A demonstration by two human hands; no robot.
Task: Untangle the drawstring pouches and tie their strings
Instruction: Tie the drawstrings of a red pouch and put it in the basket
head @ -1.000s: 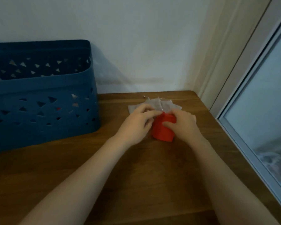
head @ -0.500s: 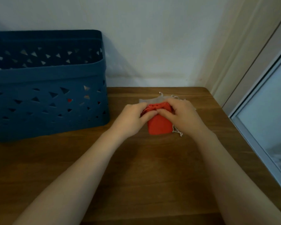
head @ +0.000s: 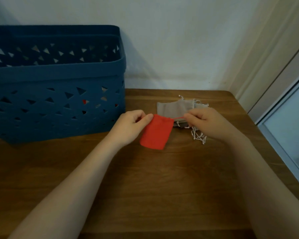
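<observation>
A small red drawstring pouch [head: 156,133] lies on the wooden table [head: 145,187], its mouth gathered at the top. My left hand [head: 129,126] pinches the pouch's top left corner. My right hand [head: 209,123] pinches the red string [head: 178,117], which runs taut from the pouch's top right corner. Behind them lies a pile of grey pouches [head: 175,107]. Their white strings [head: 198,135] trail in a tangle under my right hand.
A large dark blue perforated basket [head: 59,94] stands at the left against the white wall, with something red showing through its holes. The table's right edge meets a window frame [head: 283,135].
My hands have moved apart: the left stays at the pouch's top left corner, the right has drawn the red string out to the right. The pouch's mouth has gathered tighter.
</observation>
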